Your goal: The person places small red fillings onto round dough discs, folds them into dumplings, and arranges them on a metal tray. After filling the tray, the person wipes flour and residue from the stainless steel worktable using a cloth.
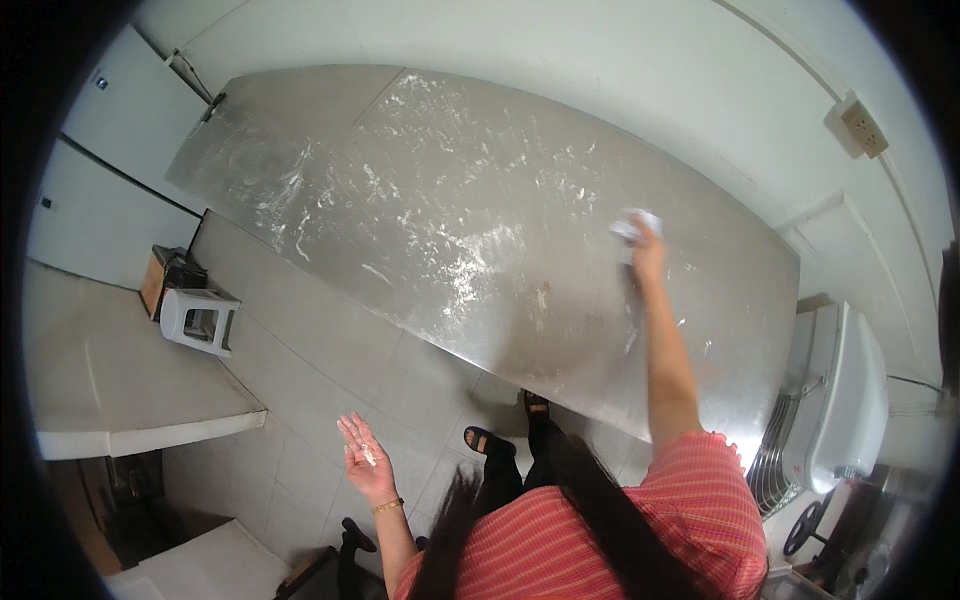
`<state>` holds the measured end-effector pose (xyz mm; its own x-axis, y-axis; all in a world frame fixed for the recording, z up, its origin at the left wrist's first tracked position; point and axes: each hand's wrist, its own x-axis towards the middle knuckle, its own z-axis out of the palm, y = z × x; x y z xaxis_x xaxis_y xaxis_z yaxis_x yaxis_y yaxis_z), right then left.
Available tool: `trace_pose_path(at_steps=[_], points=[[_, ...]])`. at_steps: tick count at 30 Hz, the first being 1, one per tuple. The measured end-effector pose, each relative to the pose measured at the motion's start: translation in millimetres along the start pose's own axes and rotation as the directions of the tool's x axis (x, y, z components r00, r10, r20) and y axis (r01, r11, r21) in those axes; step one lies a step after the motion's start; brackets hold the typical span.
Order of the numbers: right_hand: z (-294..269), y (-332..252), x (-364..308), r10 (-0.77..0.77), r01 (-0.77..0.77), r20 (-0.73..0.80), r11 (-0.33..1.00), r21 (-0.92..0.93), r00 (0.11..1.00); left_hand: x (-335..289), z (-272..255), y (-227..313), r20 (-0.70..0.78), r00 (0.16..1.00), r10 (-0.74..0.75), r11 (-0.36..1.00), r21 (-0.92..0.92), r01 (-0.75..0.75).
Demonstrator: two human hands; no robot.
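On the steel desk (pixel 480 230), the right hand (pixel 647 252) presses a white cloth (pixel 637 224), fingers curled around it. Flour streaks lie left of it. Off the desk's near edge, the left hand (pixel 365 458) hangs palm-up, fingers loosely spread, holding nothing. Farther left stands a white stool (pixel 200 318).

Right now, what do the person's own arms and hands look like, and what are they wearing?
Both arms are bare from short sleeves of a red top with thin pale stripes. The left hand is ungloved, with a thin gold-coloured bracelet at the wrist and pale powdery smears on the palm. The right hand is also ungloved; no watch or ring is visible.
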<state>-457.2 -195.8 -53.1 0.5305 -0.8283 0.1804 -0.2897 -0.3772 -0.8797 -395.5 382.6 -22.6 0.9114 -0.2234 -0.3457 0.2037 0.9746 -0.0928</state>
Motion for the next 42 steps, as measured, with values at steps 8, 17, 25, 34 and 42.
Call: trace_pose_path(at_steps=[8, 17, 25, 34, 42], points=[[201, -89, -47, -0.331, 0.312, 0.207, 0.942, 0.123, 0.921, 5, 2, 7, 0.042, 0.999, -0.025, 0.998, -0.060, 0.028], [-77, -4, -84, 0.146, -0.130, -0.144, 0.985, 0.115, 0.979, 16, -18, 22, 0.081, 0.993, -0.083, 0.996, -0.021, 0.085], [54, -34, -127, -0.005, -0.009, -0.113, 0.993, -0.119, 0.994, 9, -15, 17, 0.005, 0.995, -0.099, 0.994, -0.046, 0.099], [121, -106, -130, -0.019, 0.001, 0.094, 0.982, 0.187, 0.995, -4, -1, 19, 0.102, 0.989, -0.105, 0.994, -0.016, 0.107], [43, -47, -152, -0.066, 0.060, -0.052, 0.992, -0.110, 0.996, -17, -22, 3, 0.034, 0.997, -0.064, 0.993, -0.097, 0.067]])
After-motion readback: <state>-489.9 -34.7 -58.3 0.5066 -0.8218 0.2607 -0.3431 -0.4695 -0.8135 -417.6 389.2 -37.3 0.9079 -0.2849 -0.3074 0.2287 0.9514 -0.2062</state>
